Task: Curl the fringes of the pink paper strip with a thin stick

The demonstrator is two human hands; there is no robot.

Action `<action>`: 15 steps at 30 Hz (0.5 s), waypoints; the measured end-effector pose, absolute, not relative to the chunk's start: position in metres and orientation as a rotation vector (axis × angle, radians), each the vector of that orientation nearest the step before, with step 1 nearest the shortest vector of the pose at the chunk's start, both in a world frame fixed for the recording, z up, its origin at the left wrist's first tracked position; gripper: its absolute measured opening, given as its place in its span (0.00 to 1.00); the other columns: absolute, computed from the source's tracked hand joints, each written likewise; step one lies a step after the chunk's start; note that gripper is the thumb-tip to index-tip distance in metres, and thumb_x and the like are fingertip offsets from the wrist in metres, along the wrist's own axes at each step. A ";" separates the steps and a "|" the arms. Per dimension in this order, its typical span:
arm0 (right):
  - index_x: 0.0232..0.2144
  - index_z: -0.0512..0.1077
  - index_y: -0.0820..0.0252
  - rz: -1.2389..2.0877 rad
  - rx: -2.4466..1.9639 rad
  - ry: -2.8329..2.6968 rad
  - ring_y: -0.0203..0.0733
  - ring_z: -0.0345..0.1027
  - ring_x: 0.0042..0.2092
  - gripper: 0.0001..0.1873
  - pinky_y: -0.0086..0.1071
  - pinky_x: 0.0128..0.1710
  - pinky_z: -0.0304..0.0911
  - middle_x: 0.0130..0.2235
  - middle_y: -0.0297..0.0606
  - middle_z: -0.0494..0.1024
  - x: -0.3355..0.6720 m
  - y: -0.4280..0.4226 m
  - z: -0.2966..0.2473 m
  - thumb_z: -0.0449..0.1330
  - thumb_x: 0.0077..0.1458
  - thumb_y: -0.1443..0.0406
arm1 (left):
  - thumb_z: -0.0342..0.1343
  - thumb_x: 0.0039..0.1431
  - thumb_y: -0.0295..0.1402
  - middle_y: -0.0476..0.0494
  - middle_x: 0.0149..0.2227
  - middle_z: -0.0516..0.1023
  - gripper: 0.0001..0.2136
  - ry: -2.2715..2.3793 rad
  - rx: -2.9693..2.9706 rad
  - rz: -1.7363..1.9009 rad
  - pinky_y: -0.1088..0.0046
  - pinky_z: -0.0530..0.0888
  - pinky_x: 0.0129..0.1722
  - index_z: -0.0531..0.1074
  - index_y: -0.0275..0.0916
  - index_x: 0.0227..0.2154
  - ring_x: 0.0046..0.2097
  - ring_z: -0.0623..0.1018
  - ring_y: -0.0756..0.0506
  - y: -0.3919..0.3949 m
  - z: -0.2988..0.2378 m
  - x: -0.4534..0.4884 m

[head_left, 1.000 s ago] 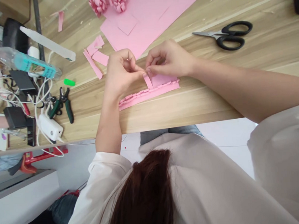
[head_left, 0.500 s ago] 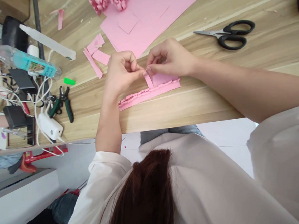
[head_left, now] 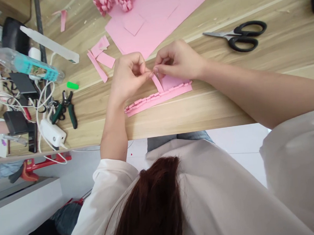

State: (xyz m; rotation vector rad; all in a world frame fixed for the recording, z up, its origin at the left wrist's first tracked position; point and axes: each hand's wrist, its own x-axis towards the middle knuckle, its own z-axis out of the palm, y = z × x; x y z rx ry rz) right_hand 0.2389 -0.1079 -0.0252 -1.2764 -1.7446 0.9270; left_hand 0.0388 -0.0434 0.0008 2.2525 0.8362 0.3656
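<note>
Your left hand (head_left: 129, 76) pinches the far end of a narrow strip (head_left: 158, 84), thumb against finger; the strip runs up from fringed pink paper (head_left: 159, 99) flat on the wooden table (head_left: 199, 109). Your right hand (head_left: 178, 61), fingers curled, is just beside; can't tell if it's gripping. Scissors (head_left: 244, 37) lie off right, pink sheets (head_left: 151, 25) beyond.

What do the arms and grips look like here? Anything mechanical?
Nothing mechanical shows: the left grip and right grip are ordinary human hands without gloves. The forearms are bare, with no visible watch, bracelet or cable. The loose, short sleeves are plain off-white.
</note>
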 end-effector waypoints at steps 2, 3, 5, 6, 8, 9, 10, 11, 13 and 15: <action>0.25 0.73 0.51 0.914 -1.248 -1.757 0.42 0.75 0.33 0.06 0.35 0.36 0.69 0.29 0.31 0.82 0.239 -0.108 -0.025 0.62 0.54 0.61 | 0.64 0.55 0.44 0.47 0.27 0.78 0.17 0.892 2.218 0.446 0.64 0.76 0.36 0.63 0.41 0.25 0.39 0.82 0.42 -0.046 0.002 0.040; 0.25 0.73 0.50 0.909 -1.234 -1.759 0.42 0.75 0.33 0.06 0.35 0.36 0.69 0.29 0.31 0.82 0.239 -0.108 -0.026 0.61 0.53 0.61 | 0.64 0.54 0.43 0.46 0.27 0.79 0.16 0.917 2.207 0.472 0.64 0.76 0.35 0.63 0.41 0.24 0.39 0.82 0.41 -0.047 0.003 0.041; 0.25 0.74 0.50 0.909 -1.210 -1.759 0.41 0.76 0.33 0.05 0.34 0.35 0.69 0.29 0.29 0.82 0.240 -0.107 -0.027 0.62 0.53 0.61 | 0.64 0.53 0.42 0.45 0.28 0.80 0.15 0.946 2.207 0.476 0.64 0.77 0.34 0.64 0.42 0.24 0.39 0.83 0.40 -0.049 0.004 0.041; 0.25 0.74 0.50 0.916 -1.200 -1.759 0.40 0.76 0.33 0.05 0.33 0.34 0.68 0.29 0.29 0.82 0.240 -0.106 -0.028 0.62 0.52 0.61 | 0.64 0.52 0.41 0.45 0.27 0.80 0.15 0.951 2.209 0.468 0.64 0.77 0.33 0.64 0.43 0.24 0.40 0.83 0.40 -0.050 0.005 0.041; 0.26 0.75 0.50 0.927 -1.184 -1.769 0.39 0.76 0.33 0.04 0.32 0.34 0.67 0.29 0.29 0.81 0.240 -0.106 -0.028 0.62 0.52 0.62 | 0.64 0.52 0.39 0.45 0.27 0.80 0.13 0.947 2.208 0.458 0.64 0.78 0.34 0.64 0.43 0.23 0.40 0.84 0.39 -0.050 0.005 0.041; 0.26 0.75 0.50 0.929 -1.182 -1.774 0.38 0.75 0.33 0.04 0.32 0.34 0.67 0.28 0.29 0.81 0.241 -0.106 -0.028 0.62 0.51 0.62 | 0.64 0.52 0.38 0.46 0.27 0.80 0.13 0.941 2.207 0.455 0.64 0.78 0.34 0.64 0.43 0.23 0.40 0.84 0.39 -0.050 0.005 0.041; 0.25 0.75 0.50 0.930 -1.182 -1.775 0.39 0.75 0.33 0.04 0.32 0.34 0.67 0.28 0.30 0.81 0.241 -0.106 -0.027 0.62 0.51 0.62 | 0.64 0.52 0.37 0.46 0.26 0.80 0.13 0.938 2.205 0.456 0.64 0.79 0.34 0.63 0.43 0.23 0.40 0.84 0.39 -0.049 0.005 0.041; 0.25 0.75 0.50 0.929 -1.185 -1.772 0.39 0.75 0.33 0.04 0.33 0.34 0.68 0.29 0.30 0.81 0.241 -0.106 -0.027 0.62 0.51 0.62 | 0.64 0.51 0.37 0.46 0.26 0.79 0.13 0.938 2.202 0.455 0.64 0.79 0.34 0.63 0.43 0.22 0.40 0.84 0.39 -0.049 0.004 0.040; 0.25 0.75 0.49 0.926 -1.196 -1.771 0.41 0.75 0.34 0.04 0.35 0.34 0.69 0.29 0.30 0.81 0.241 -0.107 -0.026 0.63 0.51 0.61 | 0.64 0.51 0.37 0.46 0.26 0.79 0.13 0.950 2.200 0.451 0.64 0.79 0.33 0.64 0.44 0.23 0.40 0.84 0.38 -0.048 0.003 0.040; 0.24 0.75 0.48 0.932 -1.202 -1.778 0.43 0.75 0.34 0.05 0.36 0.34 0.69 0.29 0.30 0.81 0.240 -0.108 -0.025 0.64 0.51 0.60 | 0.64 0.50 0.37 0.46 0.25 0.79 0.12 0.964 2.208 0.446 0.65 0.78 0.32 0.65 0.44 0.23 0.41 0.84 0.38 -0.047 0.002 0.039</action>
